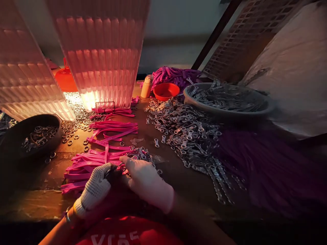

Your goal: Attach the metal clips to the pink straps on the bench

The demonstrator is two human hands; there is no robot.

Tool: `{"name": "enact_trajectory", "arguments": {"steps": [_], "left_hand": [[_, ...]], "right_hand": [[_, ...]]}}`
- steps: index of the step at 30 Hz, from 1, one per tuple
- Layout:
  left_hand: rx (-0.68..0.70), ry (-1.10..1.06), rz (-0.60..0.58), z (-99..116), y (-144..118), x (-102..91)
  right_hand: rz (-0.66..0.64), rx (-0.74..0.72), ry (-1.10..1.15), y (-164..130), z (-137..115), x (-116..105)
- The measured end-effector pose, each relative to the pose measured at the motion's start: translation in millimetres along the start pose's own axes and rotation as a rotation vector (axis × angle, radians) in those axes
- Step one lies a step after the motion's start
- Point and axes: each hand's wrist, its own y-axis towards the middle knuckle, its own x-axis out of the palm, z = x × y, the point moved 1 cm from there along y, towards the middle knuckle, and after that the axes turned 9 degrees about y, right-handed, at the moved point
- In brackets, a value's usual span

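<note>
My left hand (95,185), in a white dotted work glove, is closed around a dark thing whose kind I cannot make out. My right hand (149,183), in a white glove, meets it with thumb and fingers pinched together; what sits between them is mostly hidden, though a bit of pink and metal shows there. Just beyond both hands lies a row of pink straps (87,161), laid side by side. A small heap of metal links (143,154) rests at their right ends, partly behind my right hand.
On the left stands a dark bowl (57,132) of rings, with loose rings (70,142) nearby. Ribbed translucent panels (99,61) rise behind. To the right are piled metal links (189,132), a grey basin (196,105), a red bowl (166,92), a bottle (146,86) and purple straps (270,173).
</note>
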Motion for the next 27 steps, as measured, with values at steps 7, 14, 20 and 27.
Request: {"name": "enact_trajectory", "arguments": {"steps": [7, 14, 20, 27], "left_hand": [[0.019, 0.062, -0.046, -7, -5, 1.3], [0.065, 0.204, -0.116, -5, 3, -12.8], [0.118, 0.243, -0.112, -7, 19, -64.6], [-0.093, 0.439, 0.044, -17, 27, -101.8]], "right_hand": [[-0.030, -0.154, -0.187, -1, 6, 27], [0.000, -0.294, -0.276, 0, 10, 30], [0.063, -0.261, -0.240, -5, 13, 11], [-0.013, -0.105, -0.108, -18, 27, 5]]}}
